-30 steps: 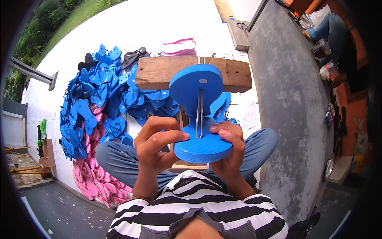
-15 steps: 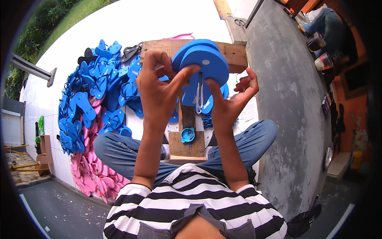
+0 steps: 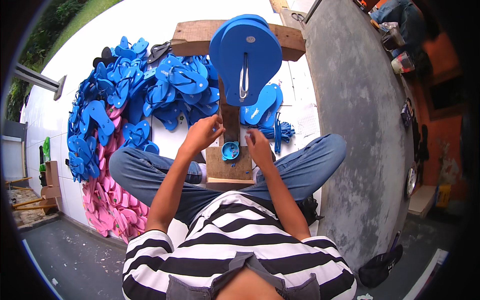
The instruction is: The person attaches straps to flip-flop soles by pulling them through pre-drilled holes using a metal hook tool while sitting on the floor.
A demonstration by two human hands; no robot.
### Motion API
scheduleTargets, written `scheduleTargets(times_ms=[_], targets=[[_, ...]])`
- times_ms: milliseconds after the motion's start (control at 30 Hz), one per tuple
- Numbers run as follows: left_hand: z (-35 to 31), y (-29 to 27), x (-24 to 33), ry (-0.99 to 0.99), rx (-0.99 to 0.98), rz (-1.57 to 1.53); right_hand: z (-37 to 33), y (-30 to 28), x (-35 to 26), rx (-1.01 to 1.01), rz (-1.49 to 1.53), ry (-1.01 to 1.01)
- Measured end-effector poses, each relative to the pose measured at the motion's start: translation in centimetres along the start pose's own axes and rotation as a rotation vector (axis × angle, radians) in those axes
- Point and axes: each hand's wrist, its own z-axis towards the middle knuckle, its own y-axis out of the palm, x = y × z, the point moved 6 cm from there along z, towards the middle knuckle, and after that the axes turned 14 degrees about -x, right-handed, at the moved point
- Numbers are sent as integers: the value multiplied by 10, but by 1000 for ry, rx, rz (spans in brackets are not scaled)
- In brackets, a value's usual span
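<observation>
Head view: the stacked blue flip-flop soles sit at the near side of the wooden crossbeam, apparently propped by a metal loop, needing no grip. Nearer than that crossbeam, the left hand and right hand, loosely half-curled with nothing visible in them, flank a small blue cup, presumably for easy reach.

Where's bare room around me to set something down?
Mostly bare: the grey concrete strip right of your right knee, and a small white tile patch between the blue flip-flops and your left leg. Crowded: left, with pink flip-flops too; beyond your right hand, blue straps.
</observation>
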Motion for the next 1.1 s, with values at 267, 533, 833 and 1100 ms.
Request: scheduleTargets(times_ms=[267,533,833,1100], targets=[[21,11,38,136,-160,467,-27,108,23,-577,-649,9],[30,64,-33,-62,-290,578,-22,115,30,-664,-709,99],[19,35,-4,-6,-178,442,-25,111,35,-638,-623,125],[-22,-40,32,-120,-3,516,-31,14,-56,-579,1507,281]])
